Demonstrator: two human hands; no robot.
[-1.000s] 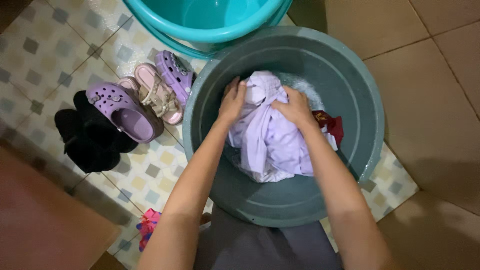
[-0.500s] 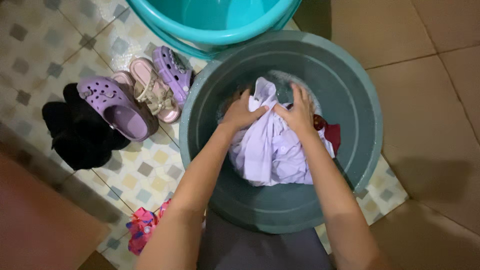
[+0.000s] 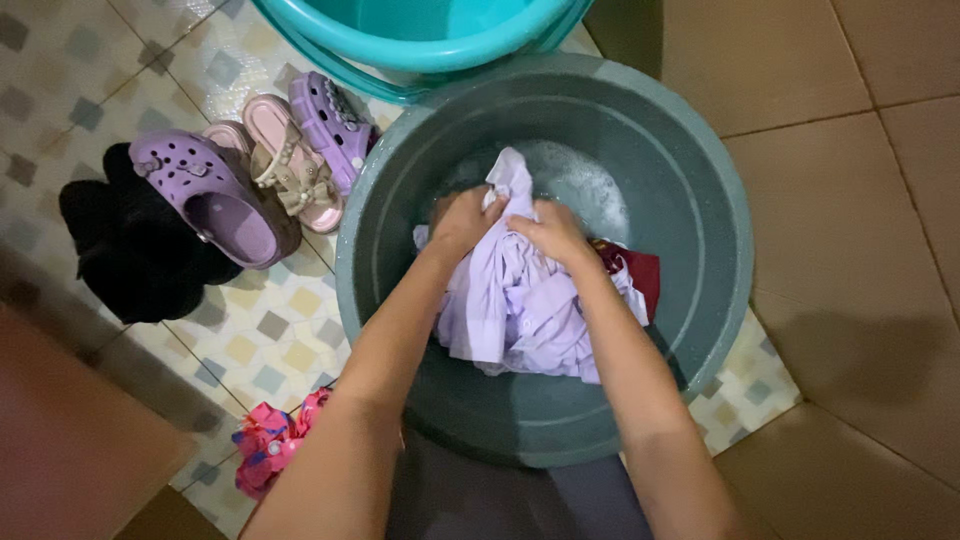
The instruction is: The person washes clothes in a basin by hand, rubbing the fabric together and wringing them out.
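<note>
A wet lilac garment [image 3: 520, 310] lies bunched in a big grey-green basin [image 3: 700, 180] that holds soapy water. My left hand [image 3: 463, 220] and my right hand [image 3: 548, 233] are both closed on the garment's upper part, close together, near the basin's middle. A dark red cloth [image 3: 632, 268] lies in the basin just right of the lilac garment, partly under it.
A turquoise tub [image 3: 420, 40] stands behind the basin. Left of the basin on the patterned tiles are purple clogs [image 3: 215, 195], pink sandals [image 3: 285, 165], a black pair of shoes [image 3: 120, 250] and a small pink item [image 3: 265, 440]. Plain beige tiles lie to the right.
My hands have drawn closer together and gathered the lilac garment's top between them, pulling it toward me. The view has shifted slightly right.
</note>
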